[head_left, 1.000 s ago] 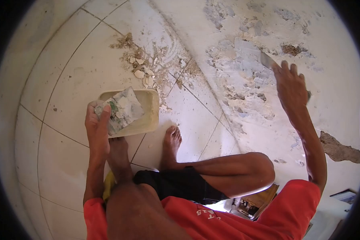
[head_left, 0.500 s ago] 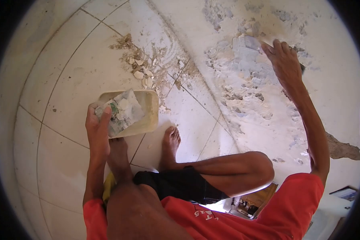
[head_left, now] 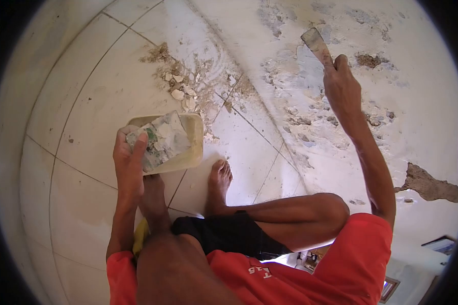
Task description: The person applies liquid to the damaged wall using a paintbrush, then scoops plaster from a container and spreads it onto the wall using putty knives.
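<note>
My left hand [head_left: 131,160] grips a flat, plaster-smeared board [head_left: 164,140], thumb on top. Beneath the board is a pale rectangular tub [head_left: 196,147], partly hidden by it. My right hand [head_left: 343,91] is closed around the handle of a putty knife [head_left: 315,41], whose blade points up and left over the pitted wall [head_left: 290,101]. A smooth whitish patch [head_left: 308,63] shows on the wall just below the blade. Whether the blade touches the wall I cannot tell.
Crumbled plaster and dirt [head_left: 180,84] lie on the tiled floor [head_left: 96,101] along the wall's base. A brown exposed hole [head_left: 430,185] marks the wall at right. My bare foot [head_left: 219,180] is right of the tub. A yellow thing [head_left: 140,235] shows beside my leg.
My right hand has moved left and turned, so the putty knife's blade now shows fully, higher on the wall. My left hand and the board have shifted slightly right.
</note>
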### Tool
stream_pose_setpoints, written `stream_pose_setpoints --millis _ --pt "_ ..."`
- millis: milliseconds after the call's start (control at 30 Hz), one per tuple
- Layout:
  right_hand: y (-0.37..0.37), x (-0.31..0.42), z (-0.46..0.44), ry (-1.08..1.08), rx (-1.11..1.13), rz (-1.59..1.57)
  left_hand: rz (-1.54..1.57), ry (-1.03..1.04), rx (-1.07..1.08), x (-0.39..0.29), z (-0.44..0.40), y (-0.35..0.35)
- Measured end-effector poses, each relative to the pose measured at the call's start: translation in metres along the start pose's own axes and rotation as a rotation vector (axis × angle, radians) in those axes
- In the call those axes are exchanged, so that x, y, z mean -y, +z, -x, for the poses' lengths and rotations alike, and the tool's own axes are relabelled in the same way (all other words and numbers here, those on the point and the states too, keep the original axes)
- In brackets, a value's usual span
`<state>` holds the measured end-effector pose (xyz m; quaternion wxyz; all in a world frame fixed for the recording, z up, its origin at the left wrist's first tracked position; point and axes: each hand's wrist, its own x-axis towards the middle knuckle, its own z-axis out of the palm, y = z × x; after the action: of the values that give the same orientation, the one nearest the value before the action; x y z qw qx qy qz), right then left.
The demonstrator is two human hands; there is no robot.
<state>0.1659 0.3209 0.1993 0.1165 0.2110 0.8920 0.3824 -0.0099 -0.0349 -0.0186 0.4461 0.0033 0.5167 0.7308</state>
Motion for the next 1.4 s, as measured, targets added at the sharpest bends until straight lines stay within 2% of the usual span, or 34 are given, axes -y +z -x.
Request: stream_pose_setpoints --millis 100,233,400,633,700,800,900,1033,1067,1200,1300,1400 --pt "0.028 0.010 0.009 0.034 0.048 0.016 -0.075 0.011 -0.046 0.001 0.001 -0.003" --pt "0.046 0.029 0.024 0.020 0.169 -0.039 0.013 -0.020 -0.045 0.004 0.001 -0.003" --pt "0.088 0.037 0.053 0.016 0.100 -0.128 0.004 -0.012 -0.033 0.000 0.001 0.001" --pt "0.054 0.027 0.089 0.078 0.251 -0.175 -0.033 -0.019 -0.040 0.001 0.002 0.000" --pt "0.044 0.020 0.087 0.036 0.058 -0.188 -0.076 -0.017 -0.041 -0.001 0.000 0.003" --pt "0.026 0.011 0.051 0.047 -0.050 -0.257 0.003 -0.046 -0.001 -0.001 0.000 0.015" --pt "0.042 0.011 0.046 0.079 -0.057 -0.204 0.013 -0.037 -0.035 -0.009 0.005 0.023" --pt "0.068 0.017 0.094 0.062 -0.032 -0.167 -0.017 -0.024 -0.005 0.001 0.004 0.008" --pt "0.067 0.019 0.106 0.083 0.061 -0.152 -0.009 -0.038 -0.021 0.002 0.004 0.006" --pt "0.070 0.033 0.134 0.134 0.099 -0.235 -0.040 -0.018 0.003 -0.004 0.006 0.011" --pt "0.053 0.046 0.108 0.134 -0.010 -0.374 -0.058 0.001 0.051 -0.001 0.005 0.015" --pt "0.078 0.048 0.087 0.162 0.011 -0.336 -0.072 0.009 0.070 -0.002 0.008 0.023"
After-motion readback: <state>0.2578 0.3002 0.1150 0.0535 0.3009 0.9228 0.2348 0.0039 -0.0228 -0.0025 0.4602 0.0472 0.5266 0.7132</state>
